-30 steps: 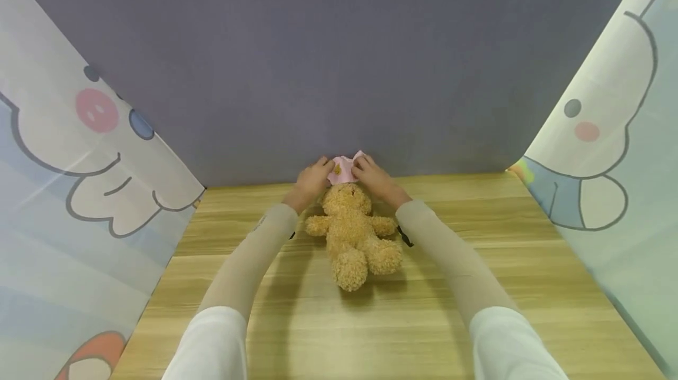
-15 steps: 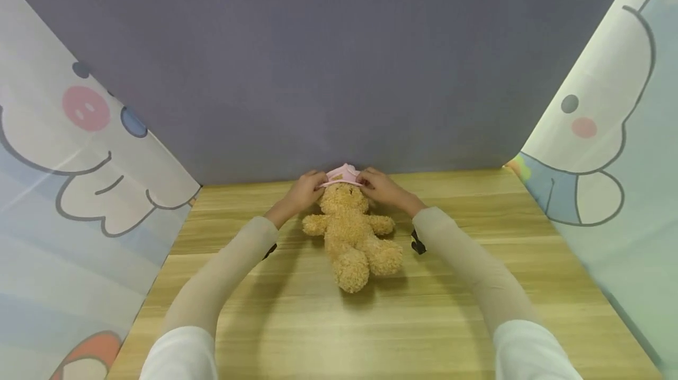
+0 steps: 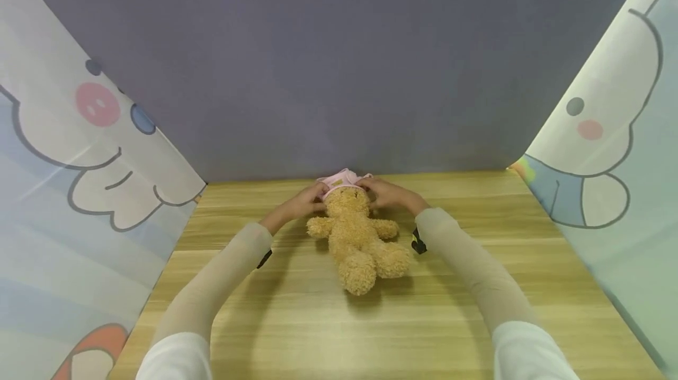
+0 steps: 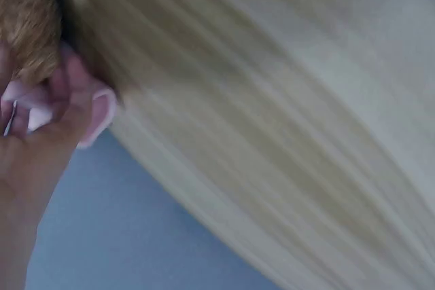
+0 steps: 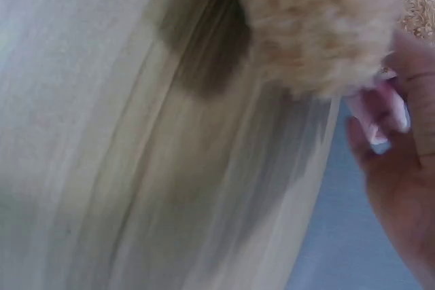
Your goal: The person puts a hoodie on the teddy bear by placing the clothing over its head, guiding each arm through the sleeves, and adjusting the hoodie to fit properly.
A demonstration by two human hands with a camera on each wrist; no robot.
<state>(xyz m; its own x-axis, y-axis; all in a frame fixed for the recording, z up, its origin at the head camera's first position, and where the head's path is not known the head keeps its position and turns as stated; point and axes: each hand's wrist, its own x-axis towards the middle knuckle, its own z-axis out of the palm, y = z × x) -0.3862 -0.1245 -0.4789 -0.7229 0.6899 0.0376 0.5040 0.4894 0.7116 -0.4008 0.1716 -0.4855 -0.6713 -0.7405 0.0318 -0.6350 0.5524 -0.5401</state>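
Note:
A curly tan teddy bear (image 3: 351,230) lies on its back on the wooden table, feet toward me. On its head sits a small pink hat (image 3: 341,180) with a yellowish mark on the front. My left hand (image 3: 305,200) grips the hat's left edge; in the left wrist view, pink cloth (image 4: 103,110) shows between the curled fingers. At the other side of the head, my right hand (image 3: 389,193) holds the hat's right edge, its thumb beside the fur. In the right wrist view, fingers partly hide the pink cloth, and the bear (image 5: 319,25) is blurred.
A grey panel (image 3: 339,74) rises behind the table's back edge, close past the bear's head. Cartoon-printed curtains stand at the left (image 3: 63,133) and right (image 3: 609,203). The wooden tabletop (image 3: 328,333) stretches between them toward me.
The hat has come down from above the bear's head onto it. Both hands have lowered with it to the sides of the head, and the forearms have spread apart.

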